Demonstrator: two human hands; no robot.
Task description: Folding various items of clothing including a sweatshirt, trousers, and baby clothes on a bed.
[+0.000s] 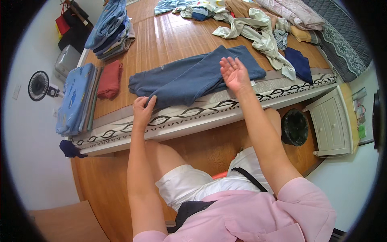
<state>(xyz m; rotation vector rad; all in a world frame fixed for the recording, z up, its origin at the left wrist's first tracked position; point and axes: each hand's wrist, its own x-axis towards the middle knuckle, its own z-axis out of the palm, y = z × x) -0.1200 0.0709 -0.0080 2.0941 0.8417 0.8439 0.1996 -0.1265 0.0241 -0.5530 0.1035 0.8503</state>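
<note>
**Blue-grey garment mid-fold at the bed's near edge**

Main piece: a long blue-grey garment [181, 80], probably trousers, laid lengthwise along the near edge of the bed [173, 38], around its middle. One long section slants over the other; the layers do not line up at the right end. Judged part-folded: doubled lengthwise, yet far from a compact bundle.

Left hand [143, 108]: thumb and fingers pinching the garment's near left corner, just above the mattress border. Right hand [235, 76]: fingers spread, palm turned up, grasping nothing, over the garment's right part. Whether it brushes the cloth, cannot tell.

Apparently finished: a folded stack topped by a blue patterned cloth [74, 94] at the bed's near left corner; a red folded cloth [109, 79] just beside it; a taller stack with denim [107, 28] on top, farther along the left edge.

Apparently left: a cream garment [264, 38], loose and twisted, toward the right edge; a crumpled heap of mixed clothes [205, 10] beyond, at the far side. A navy cloth [298, 64] near the near right corner lies fairly compact; folded or merely bunched, unclear.

Overall judgement: well under way, several loose pieces remaining.
</note>
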